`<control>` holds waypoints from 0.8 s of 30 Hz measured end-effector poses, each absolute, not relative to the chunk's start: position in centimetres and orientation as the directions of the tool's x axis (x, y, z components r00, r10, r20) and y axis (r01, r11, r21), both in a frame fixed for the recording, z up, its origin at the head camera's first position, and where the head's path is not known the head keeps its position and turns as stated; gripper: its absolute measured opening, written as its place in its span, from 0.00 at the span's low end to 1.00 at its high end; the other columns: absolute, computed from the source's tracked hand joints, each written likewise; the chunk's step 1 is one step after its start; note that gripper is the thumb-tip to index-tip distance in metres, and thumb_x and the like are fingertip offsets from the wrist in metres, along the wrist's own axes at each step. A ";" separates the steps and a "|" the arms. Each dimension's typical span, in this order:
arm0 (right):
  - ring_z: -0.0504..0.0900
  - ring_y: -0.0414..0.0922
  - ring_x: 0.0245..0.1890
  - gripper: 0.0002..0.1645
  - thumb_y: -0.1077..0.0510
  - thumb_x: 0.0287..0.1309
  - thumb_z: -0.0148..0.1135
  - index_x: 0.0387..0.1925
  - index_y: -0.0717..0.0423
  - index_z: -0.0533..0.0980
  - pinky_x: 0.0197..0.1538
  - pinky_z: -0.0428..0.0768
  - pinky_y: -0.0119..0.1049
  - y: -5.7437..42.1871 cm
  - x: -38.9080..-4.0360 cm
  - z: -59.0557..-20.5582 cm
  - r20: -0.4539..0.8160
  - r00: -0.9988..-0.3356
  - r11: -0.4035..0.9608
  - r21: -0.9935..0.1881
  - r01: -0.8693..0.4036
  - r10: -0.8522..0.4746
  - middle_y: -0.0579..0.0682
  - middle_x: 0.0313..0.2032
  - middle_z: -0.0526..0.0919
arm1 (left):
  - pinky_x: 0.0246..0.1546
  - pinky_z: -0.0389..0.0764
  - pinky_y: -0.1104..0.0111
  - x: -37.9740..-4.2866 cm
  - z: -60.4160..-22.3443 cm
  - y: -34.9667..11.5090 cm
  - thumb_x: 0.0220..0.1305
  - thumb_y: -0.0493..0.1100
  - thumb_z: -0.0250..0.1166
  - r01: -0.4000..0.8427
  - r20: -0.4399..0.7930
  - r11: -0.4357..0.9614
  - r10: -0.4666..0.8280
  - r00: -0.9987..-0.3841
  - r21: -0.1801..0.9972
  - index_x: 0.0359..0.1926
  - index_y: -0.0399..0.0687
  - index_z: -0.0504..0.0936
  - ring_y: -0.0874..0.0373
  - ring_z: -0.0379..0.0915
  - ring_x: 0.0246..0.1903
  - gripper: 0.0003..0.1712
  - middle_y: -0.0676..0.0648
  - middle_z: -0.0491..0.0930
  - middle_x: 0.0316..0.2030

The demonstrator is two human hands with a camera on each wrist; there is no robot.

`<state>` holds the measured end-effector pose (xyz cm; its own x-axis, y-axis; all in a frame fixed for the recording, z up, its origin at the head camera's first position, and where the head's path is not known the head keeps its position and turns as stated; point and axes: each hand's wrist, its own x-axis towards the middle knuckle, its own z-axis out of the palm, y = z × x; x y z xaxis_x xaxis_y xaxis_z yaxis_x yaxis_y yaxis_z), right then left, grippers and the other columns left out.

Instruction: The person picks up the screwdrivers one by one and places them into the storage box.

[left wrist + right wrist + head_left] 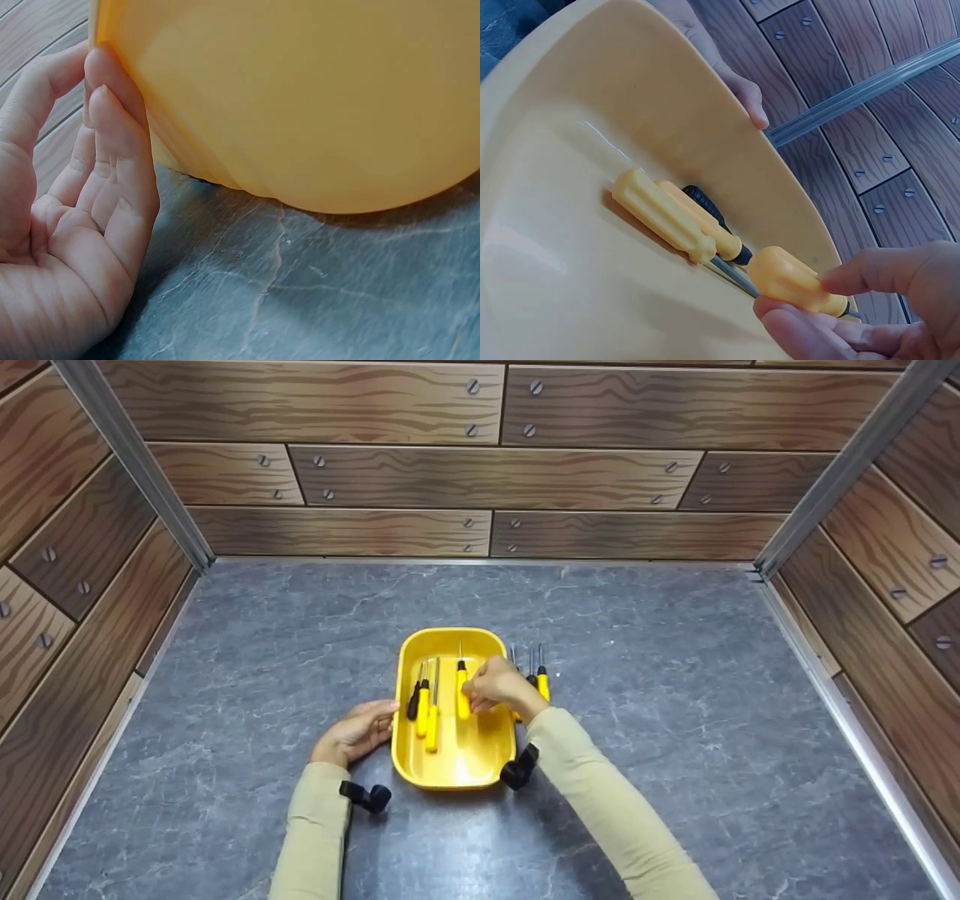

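My right hand [496, 684] pinches a yellow-handled screwdriver [463, 690] between thumb and fingers over the yellow tray [450, 771]. Its black collar and thin shaft point away from me. On the tray's left side lie a black-handled screwdriver [413, 701], a yellow one with a black collar [423, 711] and a plain yellow one [664, 214]. My left hand [361, 731] holds the tray's left edge, its fingertips at the rim and along the outer wall [300, 112].
Just right of the tray, several more screwdrivers [543, 679] lie on the grey marbled table [660, 660], partly hidden by my right hand and wrist. Wood-patterned walls [495, 476] with metal edge strips enclose the table at the back and both sides.
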<state>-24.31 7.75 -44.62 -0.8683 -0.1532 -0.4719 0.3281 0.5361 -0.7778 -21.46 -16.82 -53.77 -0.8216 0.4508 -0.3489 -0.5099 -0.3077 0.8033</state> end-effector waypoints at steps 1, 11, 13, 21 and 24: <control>0.79 0.39 0.12 0.08 0.66 0.57 0.61 0.23 0.66 0.79 0.41 0.86 0.45 7.7 -24.3 -44.6 -0.472 -0.868 0.538 -0.777 0.327 -0.155 0.50 0.12 0.78 | 0.39 0.80 0.77 -21.5 -53.8 -16.8 0.68 0.38 0.57 -0.509 -0.350 -0.304 0.449 -0.822 0.805 0.33 0.49 0.81 0.67 0.78 0.30 0.08 0.55 0.85 0.29; 0.79 0.38 0.11 0.10 0.66 0.54 0.60 0.19 0.61 0.75 0.38 0.86 0.42 7.1 -24.6 -45.1 -0.497 -0.850 0.547 -0.767 0.336 -0.175 0.49 0.11 0.78 | 0.37 0.79 0.77 -21.5 -53.9 -16.8 0.68 0.37 0.55 -0.508 -0.362 -0.294 0.432 -0.826 0.809 0.32 0.50 0.80 0.68 0.77 0.28 0.10 0.56 0.84 0.27; 0.78 0.38 0.11 0.10 0.66 0.54 0.60 0.19 0.61 0.74 0.37 0.86 0.41 6.9 -24.6 -45.2 -0.501 -0.848 0.546 -0.766 0.339 -0.175 0.48 0.12 0.78 | 0.35 0.79 0.78 -21.5 -54.0 -16.8 0.69 0.37 0.54 -0.511 -0.370 -0.289 0.425 -0.826 0.809 0.31 0.50 0.80 0.68 0.77 0.27 0.11 0.56 0.83 0.26; 0.77 0.39 0.10 0.12 0.67 0.54 0.59 0.16 0.59 0.73 0.29 0.86 0.36 6.4 -24.9 -45.5 -0.509 -0.849 0.553 -0.753 0.358 -0.143 0.48 0.11 0.76 | 0.36 0.80 0.77 -21.5 -53.8 -16.8 0.69 0.37 0.54 -0.517 -0.366 -0.301 0.437 -0.822 0.801 0.32 0.49 0.80 0.67 0.77 0.29 0.10 0.55 0.84 0.27; 0.76 0.39 0.10 0.12 0.68 0.52 0.59 0.16 0.60 0.72 0.25 0.84 0.34 6.2 -24.9 -45.7 -0.517 -0.845 0.539 -0.755 0.374 -0.138 0.48 0.10 0.76 | 0.37 0.80 0.77 -21.5 -53.7 -16.8 0.69 0.37 0.55 -0.520 -0.364 -0.308 0.443 -0.819 0.797 0.33 0.48 0.79 0.67 0.78 0.29 0.08 0.55 0.84 0.28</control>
<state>-24.92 6.25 -45.68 -0.8450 -0.1379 -0.5167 0.3737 0.5390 -0.7549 -21.51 -16.78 -53.71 -0.8193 0.4432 -0.3638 -0.5202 -0.3076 0.7968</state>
